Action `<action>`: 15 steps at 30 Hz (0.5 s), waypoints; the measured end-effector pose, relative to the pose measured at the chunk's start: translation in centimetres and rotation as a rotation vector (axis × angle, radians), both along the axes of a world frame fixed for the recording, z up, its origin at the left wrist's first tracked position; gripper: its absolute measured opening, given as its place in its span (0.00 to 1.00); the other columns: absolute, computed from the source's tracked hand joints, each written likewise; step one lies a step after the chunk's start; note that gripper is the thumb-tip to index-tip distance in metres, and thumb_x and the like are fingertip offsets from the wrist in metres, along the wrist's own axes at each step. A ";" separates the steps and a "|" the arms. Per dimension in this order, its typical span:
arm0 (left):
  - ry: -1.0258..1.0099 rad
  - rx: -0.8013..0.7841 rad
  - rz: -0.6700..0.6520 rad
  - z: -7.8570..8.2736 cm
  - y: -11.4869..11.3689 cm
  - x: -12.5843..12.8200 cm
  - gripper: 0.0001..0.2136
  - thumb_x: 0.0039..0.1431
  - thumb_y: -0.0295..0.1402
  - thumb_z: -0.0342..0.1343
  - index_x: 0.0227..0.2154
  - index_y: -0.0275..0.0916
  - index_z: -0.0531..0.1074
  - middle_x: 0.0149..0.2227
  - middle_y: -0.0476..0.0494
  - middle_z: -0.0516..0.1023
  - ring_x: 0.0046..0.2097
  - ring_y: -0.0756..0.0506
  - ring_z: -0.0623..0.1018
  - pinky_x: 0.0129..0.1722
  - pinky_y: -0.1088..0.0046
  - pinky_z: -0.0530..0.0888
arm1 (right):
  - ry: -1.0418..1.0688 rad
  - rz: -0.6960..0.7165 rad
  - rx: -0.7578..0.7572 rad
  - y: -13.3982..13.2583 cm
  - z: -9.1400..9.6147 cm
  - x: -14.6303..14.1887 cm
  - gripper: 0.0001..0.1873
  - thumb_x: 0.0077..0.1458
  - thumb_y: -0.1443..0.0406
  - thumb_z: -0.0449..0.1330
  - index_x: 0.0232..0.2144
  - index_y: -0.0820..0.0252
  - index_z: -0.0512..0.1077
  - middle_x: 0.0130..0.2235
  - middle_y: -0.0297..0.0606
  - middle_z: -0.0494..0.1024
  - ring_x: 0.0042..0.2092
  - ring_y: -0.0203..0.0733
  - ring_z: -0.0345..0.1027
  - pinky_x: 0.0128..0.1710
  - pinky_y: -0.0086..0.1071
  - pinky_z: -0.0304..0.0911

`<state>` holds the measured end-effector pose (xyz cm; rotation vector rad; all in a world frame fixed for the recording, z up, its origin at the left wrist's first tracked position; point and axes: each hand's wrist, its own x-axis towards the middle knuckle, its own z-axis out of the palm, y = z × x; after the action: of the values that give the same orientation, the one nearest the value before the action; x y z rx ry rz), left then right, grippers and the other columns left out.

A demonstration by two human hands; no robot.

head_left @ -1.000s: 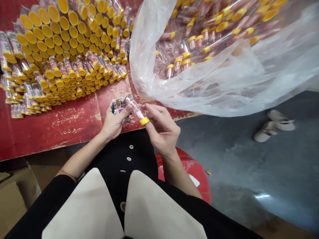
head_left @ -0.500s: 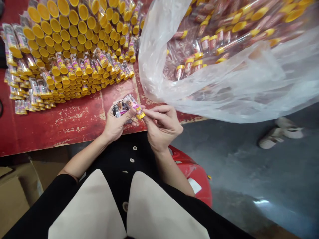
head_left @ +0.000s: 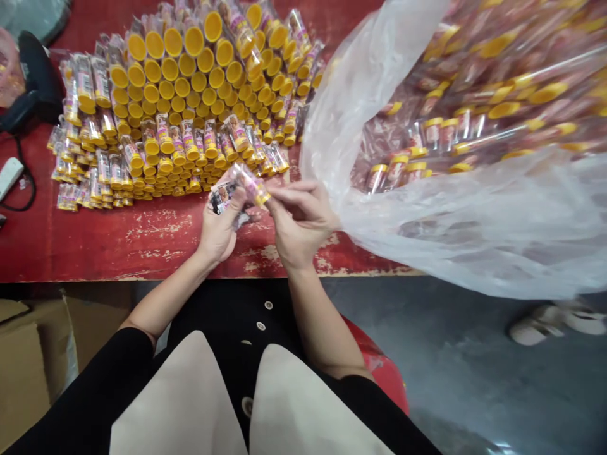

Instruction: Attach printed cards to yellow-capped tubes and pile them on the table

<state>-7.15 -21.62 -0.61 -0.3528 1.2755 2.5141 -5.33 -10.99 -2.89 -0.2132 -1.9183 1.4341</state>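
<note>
My left hand point(head_left: 219, 230) is closed round a small stack of printed cards point(head_left: 220, 194), its thumb pressed against a clear tube with a yellow cap point(head_left: 250, 182). My right hand point(head_left: 298, 221) pinches the capped end of that same tube with thumb and fingers. Both hands hover over the red table point(head_left: 118, 243), just in front of a big stacked pile of yellow-capped tubes point(head_left: 190, 95). To the right lies a clear plastic bag point(head_left: 474, 208) full of more tubes.
A black device with a cable point(head_left: 33, 88) and a white object point(head_left: 9, 175) lie at the table's left end. Cardboard boxes point(head_left: 28, 360) stand under the table at left. A red stool point(head_left: 384, 379) is under me, and pale shoes point(head_left: 545, 322) lie on the grey floor.
Both hands have moved up and forward over the table toward the pile, still holding the tube and cards. The view has tilted, showing more of the table's left end.
</note>
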 end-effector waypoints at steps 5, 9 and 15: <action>-0.114 0.049 0.095 -0.1 -1.5 -0.6 0.12 0.58 0.36 0.65 0.45 0.41 0.77 0.38 0.46 0.83 0.40 0.49 0.83 0.43 0.75 0.77 | -0.032 0.072 0.121 -1.3 0.3 -6.7 0.13 0.64 0.55 0.57 0.43 0.52 0.78 0.43 0.39 0.73 0.47 0.40 0.72 0.45 0.39 0.75; -0.155 -0.023 0.077 -1.0 -2.8 0.2 0.13 0.52 0.31 0.70 0.41 0.41 0.78 0.33 0.50 0.82 0.34 0.54 0.81 0.40 0.78 0.77 | -0.079 -0.048 0.325 6.4 -1.7 -6.7 0.14 0.67 0.59 0.54 0.50 0.54 0.73 0.48 0.41 0.74 0.52 0.41 0.72 0.49 0.40 0.73; -0.238 -0.038 -0.116 -1.6 -0.1 1.6 0.14 0.46 0.32 0.73 0.35 0.36 0.77 0.31 0.48 0.82 0.32 0.52 0.81 0.36 0.76 0.79 | -0.442 -0.127 0.504 21.9 -7.1 -5.7 0.22 0.61 0.56 0.57 0.23 0.69 0.69 0.41 0.54 0.80 0.48 0.40 0.73 0.47 0.36 0.63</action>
<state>-5.60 -21.72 -2.24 -0.5515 1.2150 2.2753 -11.06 10.87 -9.95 -0.4286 -2.5042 0.8236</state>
